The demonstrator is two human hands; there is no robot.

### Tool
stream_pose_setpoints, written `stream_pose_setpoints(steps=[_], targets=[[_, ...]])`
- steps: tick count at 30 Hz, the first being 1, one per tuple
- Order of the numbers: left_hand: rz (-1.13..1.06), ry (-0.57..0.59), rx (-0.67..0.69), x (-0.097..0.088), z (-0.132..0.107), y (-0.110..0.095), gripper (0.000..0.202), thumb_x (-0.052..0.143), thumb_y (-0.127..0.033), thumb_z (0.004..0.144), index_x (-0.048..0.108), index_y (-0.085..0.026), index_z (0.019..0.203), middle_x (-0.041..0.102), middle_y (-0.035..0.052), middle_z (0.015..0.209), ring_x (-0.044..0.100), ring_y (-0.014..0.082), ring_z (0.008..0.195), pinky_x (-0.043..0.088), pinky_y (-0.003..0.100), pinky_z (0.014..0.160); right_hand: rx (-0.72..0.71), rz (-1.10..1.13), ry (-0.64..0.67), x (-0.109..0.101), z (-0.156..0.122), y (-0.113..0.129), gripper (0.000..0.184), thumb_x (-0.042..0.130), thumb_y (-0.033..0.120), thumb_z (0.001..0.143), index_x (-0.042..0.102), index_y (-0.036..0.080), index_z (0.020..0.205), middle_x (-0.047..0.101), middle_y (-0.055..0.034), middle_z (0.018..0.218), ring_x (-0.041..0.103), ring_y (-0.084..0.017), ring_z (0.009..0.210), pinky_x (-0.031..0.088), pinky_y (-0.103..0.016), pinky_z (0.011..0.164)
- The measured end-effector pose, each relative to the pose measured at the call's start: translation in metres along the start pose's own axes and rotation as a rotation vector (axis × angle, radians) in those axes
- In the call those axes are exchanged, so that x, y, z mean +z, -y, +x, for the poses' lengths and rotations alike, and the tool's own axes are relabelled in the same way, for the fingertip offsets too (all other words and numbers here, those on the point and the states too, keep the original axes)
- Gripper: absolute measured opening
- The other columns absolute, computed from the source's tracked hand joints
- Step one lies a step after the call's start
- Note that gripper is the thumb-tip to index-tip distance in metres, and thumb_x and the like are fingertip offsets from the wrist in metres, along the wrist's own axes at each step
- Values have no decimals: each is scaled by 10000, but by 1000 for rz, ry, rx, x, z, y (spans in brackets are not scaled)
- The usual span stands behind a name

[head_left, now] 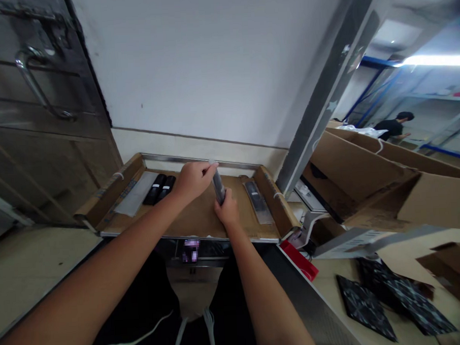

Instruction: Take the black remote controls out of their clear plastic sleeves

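My left hand (pixel 192 180) is closed, pinching the top end of a clear plastic sleeve (pixel 218 185) that holds a slim dark object. My right hand (pixel 227 208) grips the lower end of the same sleeved object, holding it upright over a cardboard-lined tray (pixel 194 222). Two black remote-like items (pixel 160 188) lie on the tray to the left, beside an empty clear sleeve (pixel 135 193). Another bagged dark item (pixel 257 201) lies on the tray to the right.
Open cardboard boxes (pixel 371 176) stand to the right, with dark patterned panels (pixel 391 300) on a table below them. A metal door with a handle (pixel 39 89) is at the left. Another person (pixel 393 126) works far back right.
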State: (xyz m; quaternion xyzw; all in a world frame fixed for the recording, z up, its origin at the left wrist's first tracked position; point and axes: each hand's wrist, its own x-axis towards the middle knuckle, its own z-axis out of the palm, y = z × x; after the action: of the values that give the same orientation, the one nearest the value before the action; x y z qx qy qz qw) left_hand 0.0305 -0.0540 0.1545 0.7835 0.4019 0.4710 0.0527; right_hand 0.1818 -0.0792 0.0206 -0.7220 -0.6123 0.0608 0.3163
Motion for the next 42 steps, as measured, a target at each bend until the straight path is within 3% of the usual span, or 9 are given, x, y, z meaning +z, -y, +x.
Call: stream_pose_setpoints(steps=[5,9,13,17,20,23,29,34,42], targets=[[-5,2,-60,-6,-6,18,526,461,-506,927,496,-180,516,400,-23,485,354,119,504,226,299,546,-24,110,-198,3,7,-14,436,413,118,803,470,162,1233,637,-111,1132,585,-221,1049,419,-292,896],[-166,23,-364,-5,-13,50,529,429,-621,900,585,-181,653,577,8,594,500,137,550,332,266,555,-6,112,-382,7,13,-24,455,424,74,743,507,134,1186,598,-135,1162,513,-246,1120,372,-332,987],[-366,101,-585,-1,-12,62,561,423,-710,852,613,-184,809,666,36,770,581,153,586,398,258,546,-77,18,-406,8,12,-22,404,454,67,761,550,136,1147,590,-139,1118,483,-271,1057,369,-365,957],[-195,155,-434,-2,-6,51,482,550,-654,807,607,-189,696,586,5,613,516,150,553,343,266,533,-99,-93,-370,6,9,-17,397,507,86,791,555,142,1181,573,-140,1116,461,-276,1043,355,-373,937],[-4,-22,-267,-10,1,46,431,557,-539,844,562,-187,594,519,-10,555,454,133,553,307,272,561,-75,-121,-375,5,8,-15,378,509,95,809,559,143,1181,567,-139,1109,456,-278,1041,349,-373,925],[30,-162,-262,-18,7,48,425,512,-522,879,566,-187,623,517,-15,570,443,128,568,313,269,583,-66,-127,-364,4,8,-14,383,504,90,810,560,137,1186,568,-139,1107,458,-277,1038,346,-372,921],[1,50,-253,-11,6,51,436,578,-539,831,576,-179,585,496,-22,540,415,123,543,291,274,564,-81,-128,-330,3,7,-12,396,506,91,806,559,148,1195,581,-138,1130,466,-278,1054,340,-378,932],[21,-15,-152,-9,8,48,422,552,-459,868,536,-178,553,410,-40,505,363,113,524,272,277,563,-108,-97,-308,6,7,-13,421,526,98,778,541,141,1197,602,-139,1137,487,-282,1070,346,-389,952],[118,1,-140,-44,36,44,317,618,-410,827,602,-184,607,521,-8,559,450,138,567,326,289,599,-171,78,-247,17,12,-18,440,443,72,781,529,120,1209,592,-159,1175,508,-265,1139,403,-379,989]])
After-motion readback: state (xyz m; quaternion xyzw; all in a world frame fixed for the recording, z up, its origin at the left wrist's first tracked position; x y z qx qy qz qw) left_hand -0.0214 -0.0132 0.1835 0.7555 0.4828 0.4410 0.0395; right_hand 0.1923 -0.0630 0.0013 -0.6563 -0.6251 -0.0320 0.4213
